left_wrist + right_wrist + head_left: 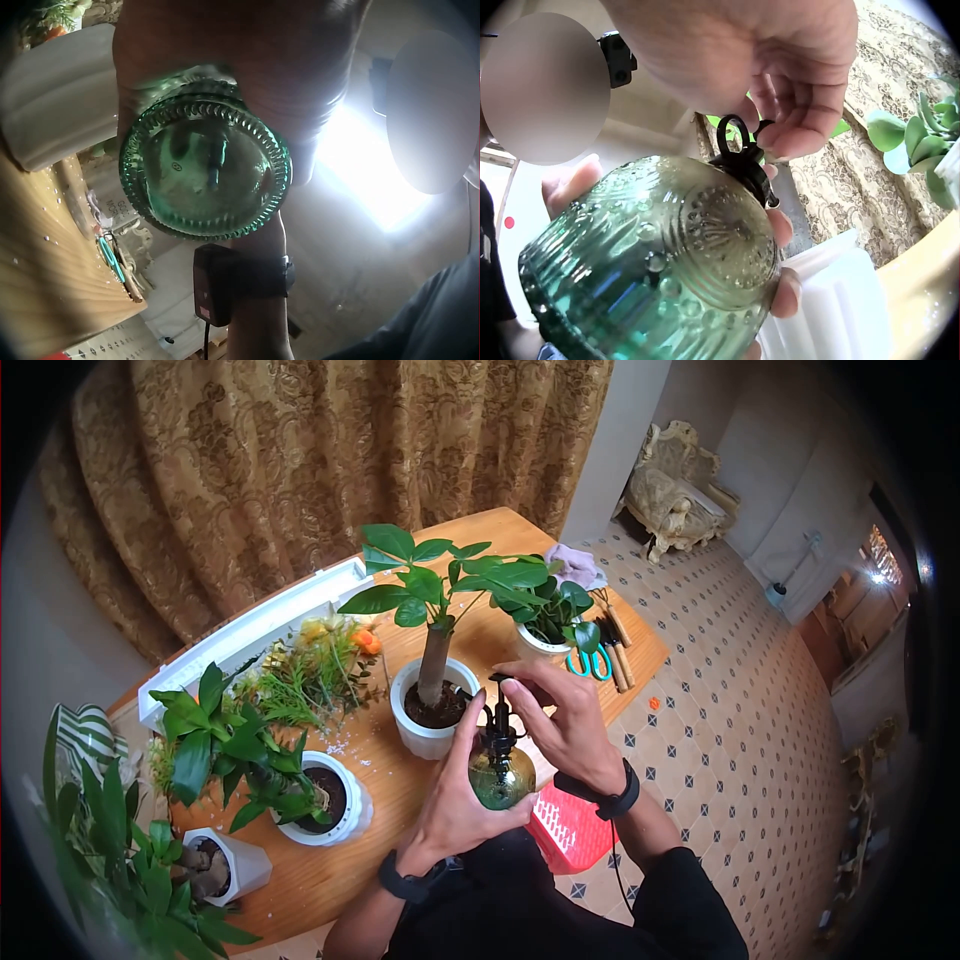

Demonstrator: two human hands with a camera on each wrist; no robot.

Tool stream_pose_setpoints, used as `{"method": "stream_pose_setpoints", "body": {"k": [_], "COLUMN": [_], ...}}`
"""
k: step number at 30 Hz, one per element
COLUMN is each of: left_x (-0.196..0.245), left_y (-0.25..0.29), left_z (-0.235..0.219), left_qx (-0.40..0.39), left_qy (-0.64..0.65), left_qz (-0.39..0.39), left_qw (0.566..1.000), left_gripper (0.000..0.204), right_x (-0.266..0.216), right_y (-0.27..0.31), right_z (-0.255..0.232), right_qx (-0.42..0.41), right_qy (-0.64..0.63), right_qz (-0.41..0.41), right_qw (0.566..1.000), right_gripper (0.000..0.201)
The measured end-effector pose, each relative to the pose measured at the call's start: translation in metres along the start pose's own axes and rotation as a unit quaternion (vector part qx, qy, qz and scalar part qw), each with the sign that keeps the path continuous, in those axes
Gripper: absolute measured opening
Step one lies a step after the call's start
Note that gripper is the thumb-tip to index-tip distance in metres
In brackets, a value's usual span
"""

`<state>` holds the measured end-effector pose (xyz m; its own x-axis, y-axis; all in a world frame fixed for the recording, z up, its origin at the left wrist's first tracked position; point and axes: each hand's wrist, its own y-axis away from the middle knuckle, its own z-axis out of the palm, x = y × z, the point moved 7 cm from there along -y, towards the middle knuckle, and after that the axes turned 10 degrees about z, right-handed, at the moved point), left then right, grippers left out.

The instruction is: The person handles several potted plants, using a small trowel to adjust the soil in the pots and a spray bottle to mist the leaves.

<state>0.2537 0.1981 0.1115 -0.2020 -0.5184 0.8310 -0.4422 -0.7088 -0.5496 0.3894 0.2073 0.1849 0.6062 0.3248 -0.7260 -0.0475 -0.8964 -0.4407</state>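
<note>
My left hand grips the round body of a green glass spray bottle, its fingers wrapped about the textured glass. The bottle's base faces the left wrist camera. On top sits a black pump head with a ring-shaped handle. My right hand pinches the top of that pump head between thumb and fingers. Just beyond the bottle stands a thick-stemmed potted plant in a white pot, with the nozzle close to its rim.
Other potted plants stand left, one in a white pot. A smaller plant, teal scissors and wooden-handled tools lie to the right. Artificial greenery lies by a white planter box. A red basket stands below the table's edge.
</note>
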Motion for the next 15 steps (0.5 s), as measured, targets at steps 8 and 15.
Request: {"method": "stream_pose_setpoints", "body": {"k": [8, 15], "left_x": [-0.0043, -0.0059], "left_y": [-0.0006, 0.0058], "left_z": [-0.0002, 0.0053], "left_qx": [0.008, 0.007], "left_qy": [0.038, 0.129], "left_qz": [0.006, -0.068], "left_qw": [0.999, 0.989], "left_gripper": [0.114, 0.119], "right_x": [-0.0052, -0.0073], "right_y": [0.0036, 0.0016], "right_z": [0.0013, 0.0040], "right_qx": [-0.016, -0.027], "right_qy": [0.008, 0.003], "right_qz": [-0.020, -0.035], "right_qw": [1.000, 0.999], "right_gripper": [0.012, 0.010]}}
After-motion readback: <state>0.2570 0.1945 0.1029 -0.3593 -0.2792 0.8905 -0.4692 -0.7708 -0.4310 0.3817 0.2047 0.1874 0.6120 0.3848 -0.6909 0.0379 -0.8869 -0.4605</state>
